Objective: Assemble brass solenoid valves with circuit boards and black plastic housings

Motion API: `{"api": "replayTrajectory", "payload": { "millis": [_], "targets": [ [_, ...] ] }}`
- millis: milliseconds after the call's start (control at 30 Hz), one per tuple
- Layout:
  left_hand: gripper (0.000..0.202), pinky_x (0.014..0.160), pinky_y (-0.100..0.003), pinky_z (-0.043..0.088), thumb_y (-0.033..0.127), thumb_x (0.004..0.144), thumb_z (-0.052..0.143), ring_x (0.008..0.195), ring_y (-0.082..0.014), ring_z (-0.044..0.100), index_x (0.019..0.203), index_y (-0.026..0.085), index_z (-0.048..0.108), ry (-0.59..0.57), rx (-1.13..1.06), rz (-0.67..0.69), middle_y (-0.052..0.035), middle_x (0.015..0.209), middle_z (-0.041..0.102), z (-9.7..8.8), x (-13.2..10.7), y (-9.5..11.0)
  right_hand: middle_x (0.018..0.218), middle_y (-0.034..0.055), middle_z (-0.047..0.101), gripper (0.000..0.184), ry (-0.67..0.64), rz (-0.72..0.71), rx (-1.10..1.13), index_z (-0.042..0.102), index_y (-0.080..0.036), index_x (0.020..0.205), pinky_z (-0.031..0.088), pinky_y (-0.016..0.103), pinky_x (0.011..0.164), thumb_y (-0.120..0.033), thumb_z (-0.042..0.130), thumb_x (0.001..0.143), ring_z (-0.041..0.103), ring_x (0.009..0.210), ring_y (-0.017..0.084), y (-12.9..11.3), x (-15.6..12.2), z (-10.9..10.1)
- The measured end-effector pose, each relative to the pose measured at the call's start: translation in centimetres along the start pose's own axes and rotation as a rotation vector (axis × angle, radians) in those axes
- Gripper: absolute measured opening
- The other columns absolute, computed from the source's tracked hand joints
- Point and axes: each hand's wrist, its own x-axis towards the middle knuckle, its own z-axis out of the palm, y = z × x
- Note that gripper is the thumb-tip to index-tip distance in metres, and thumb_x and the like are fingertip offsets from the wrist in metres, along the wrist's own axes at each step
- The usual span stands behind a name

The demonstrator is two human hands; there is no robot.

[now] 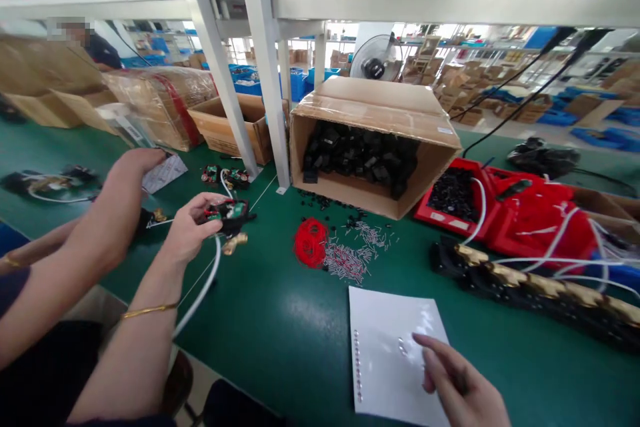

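Note:
My left hand grips a small circuit-board assembly with a black housing and red wires. A brass fitting hangs under it, and a white tube runs down from it. My right hand is over a white sheet at the bottom, index finger and thumb tips slightly apart. I see nothing held between them. Small clear round dots lie on the sheet by the fingertip, with a row of several more along its left side.
Red wire and loose small pins lie mid-table. Behind stands a carton of black parts. At right are red bins and a row of brass-and-black assemblies. A co-worker's arm reaches in from the left.

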Motion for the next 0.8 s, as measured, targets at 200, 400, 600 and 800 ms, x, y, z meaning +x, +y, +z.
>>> {"api": "replayTrajectory", "payload": {
  "millis": [200,400,600,800],
  "targets": [
    [0.058,0.069,-0.029,0.047,0.044,0.05,0.079,0.079,-0.0202,0.059,0.099,0.018,0.06,-0.863,-0.049,-0.176,-0.0036,0.092,0.064,7.3,-5.4,3.1,0.069,0.0025,0.062,0.053,-0.585,0.253,0.715,0.056,-0.015,0.109,0.011,0.016,0.032,-0.06,0.054,0.08,0.015,0.036,0.002,-7.5,0.1,8.2],
    [0.071,0.095,-0.04,0.039,0.047,0.047,0.083,0.107,-0.0277,0.051,0.109,0.021,0.061,-0.797,-0.098,-0.113,-0.0074,0.111,0.054,14.3,-9.7,-0.5,0.049,-0.0091,0.045,0.046,-0.515,0.408,0.933,0.046,-0.019,0.077,0.009,0.013,0.029,-0.055,0.072,0.067,0.012,0.033,0.0,-6.4,0.7,10.1],
    [0.09,0.103,-0.047,0.032,0.047,0.065,0.073,0.123,-0.0321,0.043,0.139,0.025,0.027,-0.629,-0.025,-0.223,-0.0132,0.136,0.042,16.1,-15.0,-1.5,0.062,-0.0086,0.053,0.047,-0.299,0.4,1.066,0.048,-0.021,0.094,0.012,0.012,0.029,-0.047,0.076,0.066,0.014,0.033,-0.001,-4.6,-1.1,10.1],
    [0.087,0.101,-0.047,0.037,0.044,0.064,0.074,0.12,-0.0311,0.047,0.134,0.026,0.027,-0.389,-0.022,-0.282,-0.0116,0.129,0.046,17.8,-17.5,-2.0,0.05,-0.0117,0.041,0.043,-0.36,0.336,0.93,0.055,-0.019,0.097,0.013,0.013,0.028,-0.051,0.069,0.072,0.012,0.032,0.001,-4.4,-2.6,9.8]
  ]
}}
